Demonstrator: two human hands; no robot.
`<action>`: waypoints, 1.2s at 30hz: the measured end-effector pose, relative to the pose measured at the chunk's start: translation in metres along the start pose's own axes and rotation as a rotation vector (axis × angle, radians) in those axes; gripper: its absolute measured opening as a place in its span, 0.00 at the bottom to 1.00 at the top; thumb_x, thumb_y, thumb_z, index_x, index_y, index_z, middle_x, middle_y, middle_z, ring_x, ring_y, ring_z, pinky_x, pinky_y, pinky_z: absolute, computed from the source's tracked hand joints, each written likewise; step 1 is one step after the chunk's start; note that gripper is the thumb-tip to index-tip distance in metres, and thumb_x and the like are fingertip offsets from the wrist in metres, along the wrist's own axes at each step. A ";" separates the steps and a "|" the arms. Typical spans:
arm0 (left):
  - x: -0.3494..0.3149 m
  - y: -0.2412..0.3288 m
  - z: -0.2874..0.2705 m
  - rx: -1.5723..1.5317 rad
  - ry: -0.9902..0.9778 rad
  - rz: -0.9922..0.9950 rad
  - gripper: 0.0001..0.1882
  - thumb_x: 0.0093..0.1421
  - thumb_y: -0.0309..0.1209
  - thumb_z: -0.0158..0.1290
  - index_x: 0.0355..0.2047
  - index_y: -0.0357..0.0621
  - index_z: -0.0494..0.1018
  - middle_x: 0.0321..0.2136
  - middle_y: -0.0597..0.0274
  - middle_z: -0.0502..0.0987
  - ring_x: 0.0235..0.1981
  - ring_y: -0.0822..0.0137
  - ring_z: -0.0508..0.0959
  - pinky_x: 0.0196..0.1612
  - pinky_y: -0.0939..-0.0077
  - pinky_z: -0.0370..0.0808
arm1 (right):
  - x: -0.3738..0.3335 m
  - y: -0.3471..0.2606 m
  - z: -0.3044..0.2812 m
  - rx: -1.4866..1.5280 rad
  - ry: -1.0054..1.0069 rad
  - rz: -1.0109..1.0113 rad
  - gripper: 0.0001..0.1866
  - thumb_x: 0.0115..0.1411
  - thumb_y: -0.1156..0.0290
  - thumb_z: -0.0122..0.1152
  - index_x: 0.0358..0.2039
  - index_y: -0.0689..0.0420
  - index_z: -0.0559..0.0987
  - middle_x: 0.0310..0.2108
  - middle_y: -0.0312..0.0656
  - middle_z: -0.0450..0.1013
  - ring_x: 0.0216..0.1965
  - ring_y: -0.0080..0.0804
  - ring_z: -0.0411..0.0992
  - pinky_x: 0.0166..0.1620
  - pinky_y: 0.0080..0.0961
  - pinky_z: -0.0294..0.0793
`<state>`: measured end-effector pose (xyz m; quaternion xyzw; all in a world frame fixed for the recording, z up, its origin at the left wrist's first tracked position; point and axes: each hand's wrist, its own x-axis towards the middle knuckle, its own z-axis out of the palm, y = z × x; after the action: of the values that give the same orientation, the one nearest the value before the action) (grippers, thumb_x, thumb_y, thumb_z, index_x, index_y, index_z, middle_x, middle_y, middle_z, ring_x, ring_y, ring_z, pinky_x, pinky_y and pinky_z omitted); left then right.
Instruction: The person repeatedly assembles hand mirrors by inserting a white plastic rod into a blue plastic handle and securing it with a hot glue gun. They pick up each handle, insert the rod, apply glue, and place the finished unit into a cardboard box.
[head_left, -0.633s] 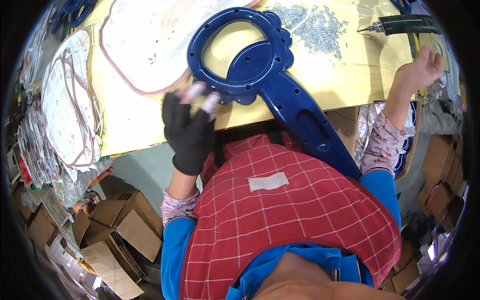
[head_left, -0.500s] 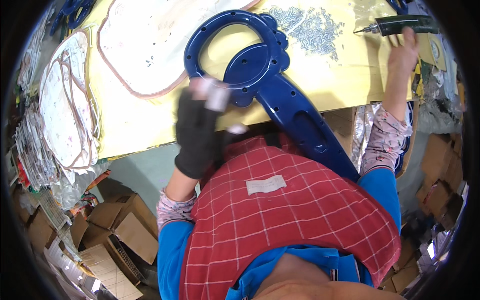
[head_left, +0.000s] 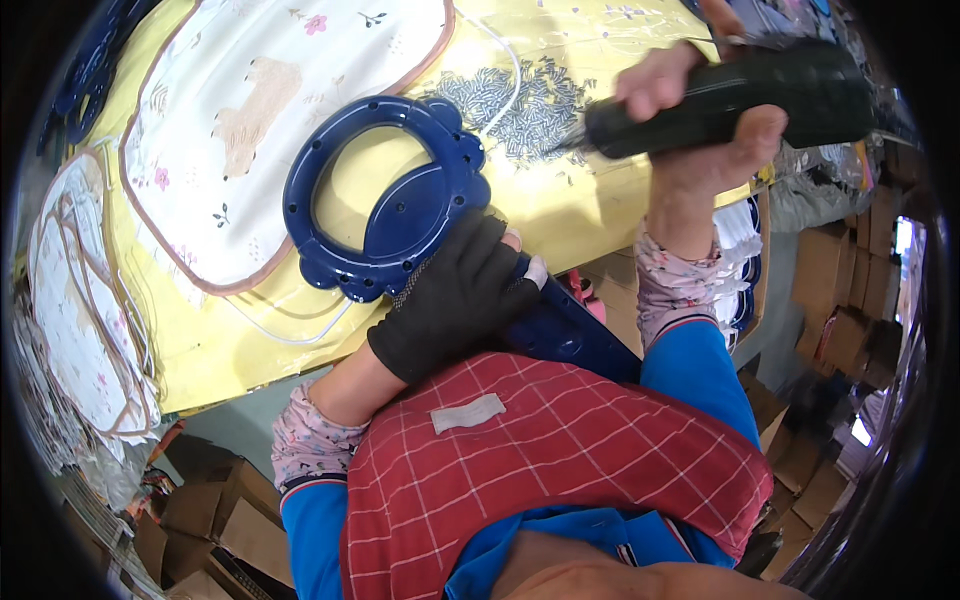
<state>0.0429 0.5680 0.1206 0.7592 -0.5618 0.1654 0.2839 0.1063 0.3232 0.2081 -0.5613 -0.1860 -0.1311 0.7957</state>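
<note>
My left hand [head_left: 450,300], in a black glove with bare fingertips, is closed over the neck of a dark blue plastic part [head_left: 410,218]. This part has a ring with a scalloped edge, several screw holes and a long handle; the handle's lower end lies against my red checked apron [head_left: 560,440]. My right hand [head_left: 700,170] grips a dark green power screwdriver [head_left: 750,95], slightly blurred. Its thin bit points left, over the near right side of a pile of small silver screws [head_left: 525,105] on the yellow tabletop [head_left: 570,215].
White printed cloth pieces with brown edging [head_left: 200,120] lie on the table's left, with more stacked [head_left: 85,300] at its edge. A white cord [head_left: 515,70] crosses the screws. Cardboard boxes [head_left: 225,500] stand below left. What looks like another person's fingers [head_left: 722,15] shows at top right.
My right hand has brought the screwdriver from the far right to the screw pile. My left hand has moved from the ring's rim down onto the blue part's neck. The view has shifted.
</note>
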 end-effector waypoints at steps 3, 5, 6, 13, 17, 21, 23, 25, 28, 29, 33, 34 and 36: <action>0.004 0.004 -0.002 -0.068 -0.051 -0.058 0.20 0.48 0.27 0.56 0.44 0.49 0.76 0.41 0.48 0.72 0.45 0.50 0.75 0.56 0.51 0.73 | 0.000 0.007 0.036 0.061 0.143 -0.046 0.43 0.53 0.42 0.70 0.54 0.66 0.67 0.23 0.43 0.73 0.24 0.33 0.75 0.34 0.30 0.77; 0.004 0.003 -0.002 -0.069 -0.047 -0.065 0.20 0.47 0.27 0.56 0.44 0.49 0.76 0.41 0.48 0.72 0.45 0.50 0.75 0.56 0.50 0.73 | 0.002 0.017 0.041 0.054 0.088 -0.045 0.45 0.54 0.40 0.67 0.56 0.65 0.66 0.25 0.42 0.73 0.25 0.32 0.74 0.34 0.30 0.76; 0.004 0.004 -0.002 -0.069 -0.041 -0.064 0.20 0.47 0.27 0.56 0.44 0.49 0.76 0.41 0.48 0.72 0.45 0.50 0.75 0.56 0.50 0.73 | 0.002 0.022 0.040 0.051 0.061 -0.044 0.45 0.54 0.38 0.65 0.56 0.65 0.65 0.25 0.42 0.73 0.26 0.32 0.74 0.35 0.30 0.75; 0.004 0.004 -0.005 -0.068 -0.060 -0.073 0.21 0.47 0.28 0.56 0.44 0.49 0.76 0.41 0.49 0.73 0.45 0.50 0.75 0.57 0.51 0.72 | 0.004 0.033 0.024 0.010 -0.148 -0.122 0.48 0.54 0.30 0.59 0.58 0.62 0.64 0.29 0.40 0.74 0.30 0.32 0.75 0.39 0.37 0.75; 0.004 0.004 -0.006 -0.070 -0.064 -0.080 0.20 0.47 0.28 0.56 0.44 0.49 0.76 0.41 0.49 0.73 0.46 0.50 0.75 0.57 0.51 0.72 | 0.001 0.030 0.035 -0.081 -0.116 -0.011 0.46 0.54 0.32 0.62 0.55 0.61 0.65 0.28 0.40 0.74 0.30 0.32 0.75 0.39 0.36 0.76; 0.006 0.002 -0.004 -0.029 -0.013 -0.038 0.19 0.48 0.28 0.56 0.44 0.49 0.76 0.41 0.49 0.73 0.46 0.50 0.75 0.56 0.51 0.72 | -0.001 0.037 0.038 -0.120 -0.133 0.049 0.43 0.53 0.37 0.66 0.53 0.62 0.66 0.27 0.43 0.73 0.29 0.34 0.75 0.37 0.35 0.76; 0.009 0.001 -0.004 -0.044 -0.001 -0.040 0.19 0.49 0.29 0.56 0.43 0.49 0.76 0.40 0.49 0.73 0.46 0.50 0.75 0.56 0.51 0.72 | 0.004 0.044 0.040 -0.144 -0.191 0.083 0.43 0.53 0.40 0.68 0.52 0.63 0.66 0.26 0.45 0.72 0.28 0.35 0.74 0.36 0.34 0.76; 0.012 0.000 -0.005 -0.008 0.040 -0.006 0.18 0.49 0.29 0.55 0.43 0.49 0.77 0.40 0.50 0.73 0.46 0.50 0.75 0.56 0.52 0.72 | 0.012 0.047 0.045 -0.104 -0.187 0.156 0.42 0.54 0.43 0.69 0.53 0.65 0.66 0.26 0.43 0.73 0.27 0.32 0.74 0.34 0.29 0.75; 0.012 0.000 -0.012 -0.006 -0.035 0.006 0.17 0.50 0.29 0.55 0.42 0.50 0.77 0.39 0.51 0.74 0.46 0.50 0.75 0.58 0.54 0.71 | 0.029 0.040 0.063 0.034 -0.148 0.225 0.37 0.56 0.50 0.69 0.54 0.65 0.67 0.26 0.43 0.73 0.27 0.29 0.74 0.33 0.24 0.75; 0.009 0.000 -0.014 -0.003 -0.042 0.003 0.16 0.51 0.29 0.54 0.42 0.50 0.77 0.39 0.52 0.74 0.47 0.50 0.75 0.58 0.54 0.70 | 0.031 0.033 0.071 -0.007 -0.179 0.215 0.37 0.57 0.50 0.68 0.54 0.65 0.66 0.26 0.43 0.73 0.27 0.30 0.73 0.33 0.24 0.75; -0.003 0.001 -0.015 -0.035 -0.055 -0.032 0.15 0.54 0.30 0.54 0.44 0.49 0.76 0.41 0.53 0.75 0.48 0.52 0.74 0.56 0.57 0.70 | 0.007 0.008 0.112 -0.089 -0.371 0.161 0.47 0.52 0.36 0.67 0.54 0.65 0.65 0.27 0.42 0.73 0.29 0.33 0.75 0.37 0.32 0.76; -0.007 0.000 -0.012 -0.075 -0.073 -0.062 0.15 0.55 0.30 0.54 0.44 0.49 0.75 0.41 0.53 0.75 0.49 0.53 0.74 0.55 0.58 0.70 | 0.000 0.010 0.124 -0.051 -0.405 0.183 0.48 0.51 0.35 0.66 0.55 0.65 0.65 0.27 0.41 0.74 0.29 0.32 0.75 0.37 0.32 0.76; -0.012 0.000 -0.001 -0.221 0.002 -0.164 0.15 0.58 0.30 0.54 0.46 0.46 0.73 0.42 0.52 0.74 0.49 0.55 0.73 0.54 0.60 0.70 | -0.014 0.022 0.146 0.000 -0.400 0.194 0.48 0.50 0.35 0.66 0.56 0.65 0.65 0.28 0.41 0.75 0.29 0.33 0.76 0.38 0.32 0.76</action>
<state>0.0393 0.5782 0.1148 0.7668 -0.5121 0.0795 0.3787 0.0813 0.4684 0.2269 -0.5913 -0.2852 0.0600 0.7520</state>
